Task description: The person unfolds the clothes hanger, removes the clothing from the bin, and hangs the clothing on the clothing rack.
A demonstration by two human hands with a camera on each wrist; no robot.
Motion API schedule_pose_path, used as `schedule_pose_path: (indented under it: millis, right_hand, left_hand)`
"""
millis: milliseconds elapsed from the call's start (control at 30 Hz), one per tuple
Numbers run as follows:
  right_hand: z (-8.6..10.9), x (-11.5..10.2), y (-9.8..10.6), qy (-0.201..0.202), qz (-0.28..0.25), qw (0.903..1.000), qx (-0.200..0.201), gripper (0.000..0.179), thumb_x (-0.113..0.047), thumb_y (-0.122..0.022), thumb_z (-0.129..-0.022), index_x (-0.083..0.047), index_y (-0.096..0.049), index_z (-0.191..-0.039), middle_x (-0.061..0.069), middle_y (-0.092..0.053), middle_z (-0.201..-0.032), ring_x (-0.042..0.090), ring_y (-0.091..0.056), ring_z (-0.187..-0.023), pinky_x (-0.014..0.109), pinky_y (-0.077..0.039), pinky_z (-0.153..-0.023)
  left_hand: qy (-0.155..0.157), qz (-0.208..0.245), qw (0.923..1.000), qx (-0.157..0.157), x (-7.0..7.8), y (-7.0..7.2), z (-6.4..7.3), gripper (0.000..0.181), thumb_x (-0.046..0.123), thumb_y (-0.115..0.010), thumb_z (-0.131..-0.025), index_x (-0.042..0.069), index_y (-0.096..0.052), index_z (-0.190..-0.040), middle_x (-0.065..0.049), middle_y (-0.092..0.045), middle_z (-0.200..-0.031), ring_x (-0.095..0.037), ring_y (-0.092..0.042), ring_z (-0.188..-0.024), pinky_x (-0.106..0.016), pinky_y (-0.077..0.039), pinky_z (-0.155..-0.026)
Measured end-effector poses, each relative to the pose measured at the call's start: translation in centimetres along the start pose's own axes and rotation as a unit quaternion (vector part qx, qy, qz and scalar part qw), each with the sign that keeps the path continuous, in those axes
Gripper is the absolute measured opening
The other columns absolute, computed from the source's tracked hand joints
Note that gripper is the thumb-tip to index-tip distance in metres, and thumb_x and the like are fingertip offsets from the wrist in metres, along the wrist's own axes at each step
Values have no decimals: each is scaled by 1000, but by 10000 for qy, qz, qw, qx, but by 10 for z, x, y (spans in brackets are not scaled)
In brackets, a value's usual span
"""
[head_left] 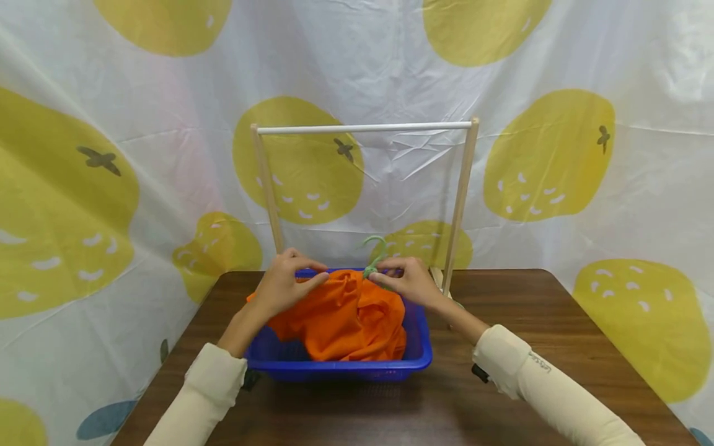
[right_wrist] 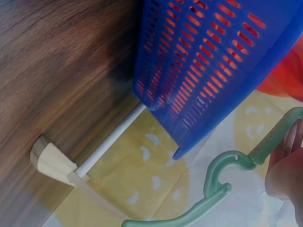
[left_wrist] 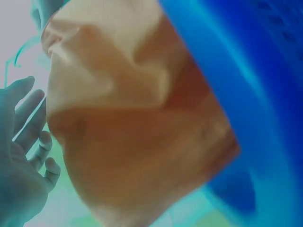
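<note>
A green clothes hanger stands above the basket with its hook pointing up. My right hand pinches it just below the hook; in the right wrist view one notched arm of the hanger extends from the fingers. An orange piece of clothing lies bunched in a blue plastic basket, and its upper folds reach up to the hanger. My left hand is over the left part of the cloth, thumb and fingers apart. The left wrist view shows that hand beside the cloth, fingers loosely bent and holding nothing.
Behind the basket rises a rack with wooden posts and a white top bar. Everything stands on a dark wooden table. A white curtain with yellow fruit prints hangs close behind and at the sides.
</note>
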State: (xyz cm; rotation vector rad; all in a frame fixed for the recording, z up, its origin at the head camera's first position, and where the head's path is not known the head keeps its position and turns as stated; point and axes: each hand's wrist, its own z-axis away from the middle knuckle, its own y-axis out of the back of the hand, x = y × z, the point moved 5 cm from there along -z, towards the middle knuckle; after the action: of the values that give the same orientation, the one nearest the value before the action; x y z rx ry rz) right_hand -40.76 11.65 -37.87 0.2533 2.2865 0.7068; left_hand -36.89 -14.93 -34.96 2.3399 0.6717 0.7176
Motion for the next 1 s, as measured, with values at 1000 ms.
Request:
schedule_pose_path:
  millis: [1000]
  right_hand:
    - [-10,-10,-15,158,-8,9998,-106,19,-15,-82,-91,-5,-82,-107,6,-79,-94,15,-71,-73,31,-59,-67]
  left_hand:
    - [-44,103,9988,-472,5,-10,-4,10,26,-87,-87,18,-86,-93,-5,-66,-85,-16,-53,-82,-34,-42,-70]
